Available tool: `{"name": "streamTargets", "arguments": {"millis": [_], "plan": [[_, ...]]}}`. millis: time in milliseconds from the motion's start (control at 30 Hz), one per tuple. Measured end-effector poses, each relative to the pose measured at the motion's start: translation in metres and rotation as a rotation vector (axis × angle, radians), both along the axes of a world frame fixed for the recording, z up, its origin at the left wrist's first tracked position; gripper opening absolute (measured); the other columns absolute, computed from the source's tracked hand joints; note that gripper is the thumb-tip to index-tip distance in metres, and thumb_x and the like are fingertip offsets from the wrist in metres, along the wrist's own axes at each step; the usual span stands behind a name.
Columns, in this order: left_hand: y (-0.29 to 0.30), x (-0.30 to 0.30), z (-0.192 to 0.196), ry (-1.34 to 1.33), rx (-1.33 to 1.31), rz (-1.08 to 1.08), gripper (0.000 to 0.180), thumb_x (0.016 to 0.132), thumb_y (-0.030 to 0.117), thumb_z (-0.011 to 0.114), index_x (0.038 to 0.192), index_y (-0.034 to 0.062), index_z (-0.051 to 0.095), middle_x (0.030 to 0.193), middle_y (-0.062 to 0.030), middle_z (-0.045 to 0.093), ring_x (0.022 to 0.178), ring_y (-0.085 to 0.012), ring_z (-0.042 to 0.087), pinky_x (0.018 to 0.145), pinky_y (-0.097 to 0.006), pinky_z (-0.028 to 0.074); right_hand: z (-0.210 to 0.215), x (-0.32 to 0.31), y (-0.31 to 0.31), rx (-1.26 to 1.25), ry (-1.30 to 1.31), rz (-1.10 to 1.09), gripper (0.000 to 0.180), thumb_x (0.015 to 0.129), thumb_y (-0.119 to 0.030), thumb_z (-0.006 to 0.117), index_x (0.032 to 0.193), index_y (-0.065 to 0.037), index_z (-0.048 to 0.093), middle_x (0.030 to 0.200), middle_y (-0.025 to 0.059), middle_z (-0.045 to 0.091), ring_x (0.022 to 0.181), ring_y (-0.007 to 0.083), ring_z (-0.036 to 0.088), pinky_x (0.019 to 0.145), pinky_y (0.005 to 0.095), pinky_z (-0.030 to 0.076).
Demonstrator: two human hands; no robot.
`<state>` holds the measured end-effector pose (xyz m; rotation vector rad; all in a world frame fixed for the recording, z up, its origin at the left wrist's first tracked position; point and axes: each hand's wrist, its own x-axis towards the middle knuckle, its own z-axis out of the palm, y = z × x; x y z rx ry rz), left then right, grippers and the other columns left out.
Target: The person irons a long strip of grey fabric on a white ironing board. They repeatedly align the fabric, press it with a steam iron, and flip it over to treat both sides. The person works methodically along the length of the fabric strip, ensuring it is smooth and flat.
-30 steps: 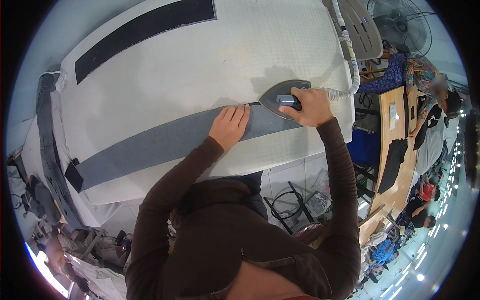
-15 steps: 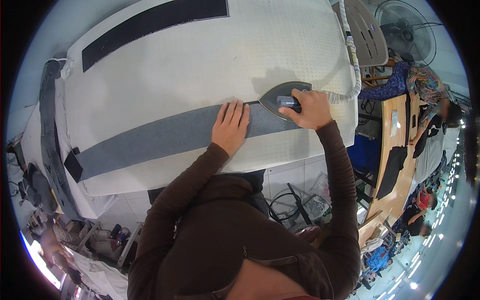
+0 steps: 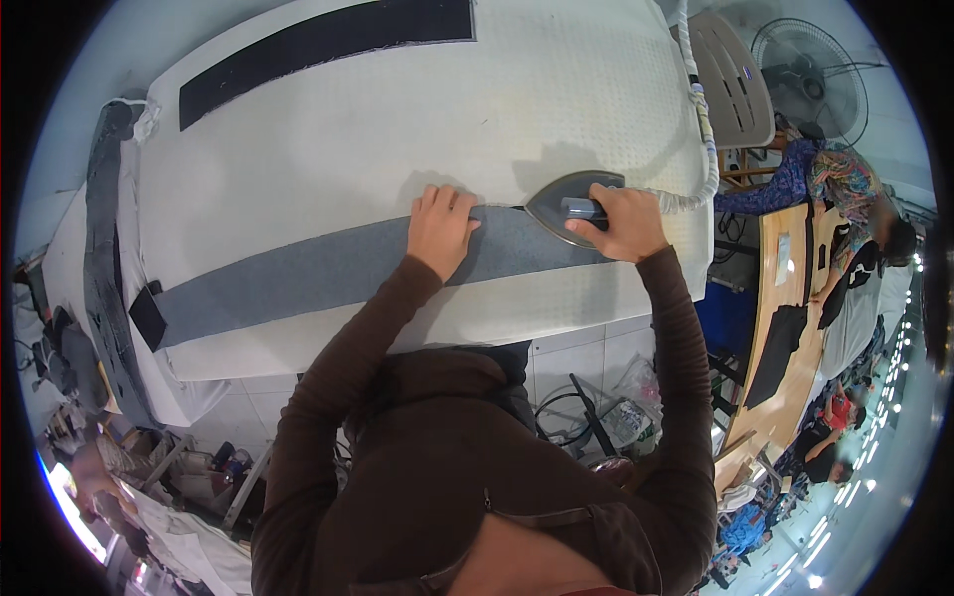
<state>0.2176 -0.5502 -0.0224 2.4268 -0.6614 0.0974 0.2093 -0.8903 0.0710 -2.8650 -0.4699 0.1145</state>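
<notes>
A long, curved grey fabric strip [image 3: 328, 263] lies across the white padded ironing table [image 3: 328, 149], with a dark edge showing near the iron's tip. My right hand [image 3: 628, 221] is closed round the handle of an iron [image 3: 553, 202], which rests on the strip's right part, its tip pointing left. Left of the iron, my left hand [image 3: 440, 235] is at the strip's upper edge. Its fingers are curled over that edge, the thumb close to the index finger; the exact grip is partly hidden. A small black piece [image 3: 148, 320] sits at the strip's left end.
A black fabric piece [image 3: 328, 58] lies at the table's far left. The iron's wrapped hose [image 3: 710, 139] runs along the right edge. Beyond stand a chair [image 3: 730, 84], a fan [image 3: 810, 79] and a wooden table [image 3: 770, 338] with people working beside it.
My left hand has gone from lying flat on the strip to curled fingers at its upper edge, slightly left. The iron remains on the strip; the whole view has shifted a little.
</notes>
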Motion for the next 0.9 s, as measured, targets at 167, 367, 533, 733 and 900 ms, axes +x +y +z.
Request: {"name": "streamTargets", "arguments": {"millis": [167,367,533,733,900], "plan": [[-0.006,0.034,0.006,0.319,0.084,-0.078,0.022,0.089,0.008,0.087,0.106,0.0085,0.072,0.112,-0.0114,0.069,0.108,-0.0358,0.065,0.092,-0.048,0.054,0.004,0.004,-0.013,-0.02,0.066,-0.015,0.067,0.093,-0.076,0.075,0.092,-0.01,0.072,0.07,0.0111,0.07,0.068,0.0398,0.072,0.065,0.0521,0.055],[0.01,0.016,-0.001,-0.004,-0.066,-0.24,0.014,0.091,0.004,0.078,0.104,0.0064,0.074,0.104,-0.0098,0.066,0.103,-0.0296,0.066,0.09,-0.045,0.055,0.0,0.0,-0.009,0.014,0.015,-0.015,0.066,0.093,-0.076,0.076,0.092,-0.009,0.072,0.071,0.0104,0.07,0.067,0.0392,0.072,0.063,0.0513,0.054],[0.026,0.014,-0.01,-0.4,0.002,-0.414,0.026,0.091,0.007,0.072,0.116,0.0026,0.076,0.1,-0.0062,0.062,0.1,-0.0236,0.064,0.09,-0.038,0.056,-0.001,-0.001,-0.007,-0.014,0.001,0.002,0.065,0.093,-0.074,0.077,0.093,-0.009,0.072,0.07,0.0099,0.07,0.066,0.0386,0.072,0.062,0.051,0.053],[0.039,0.029,-0.01,-0.443,0.101,-0.521,0.03,0.096,0.008,0.072,0.125,0.002,0.077,0.109,-0.0053,0.067,0.106,-0.0231,0.066,0.095,-0.039,0.056,-0.001,0.0,-0.004,-0.005,0.018,0.0,0.067,0.093,-0.076,0.076,0.094,-0.01,0.072,0.069,0.0108,0.069,0.066,0.0384,0.072,0.062,0.0515,0.054],[0.045,0.03,-0.014,-0.457,0.197,-0.564,0.035,0.098,0.011,0.07,0.132,0.0045,0.074,0.119,-0.0048,0.07,0.112,-0.0217,0.067,0.1,-0.039,0.056,-0.001,0.002,0.003,-0.026,0.017,0.029,0.065,0.094,-0.074,0.076,0.094,-0.009,0.072,0.069,0.0121,0.068,0.066,0.0391,0.071,0.063,0.0504,0.054]]}}
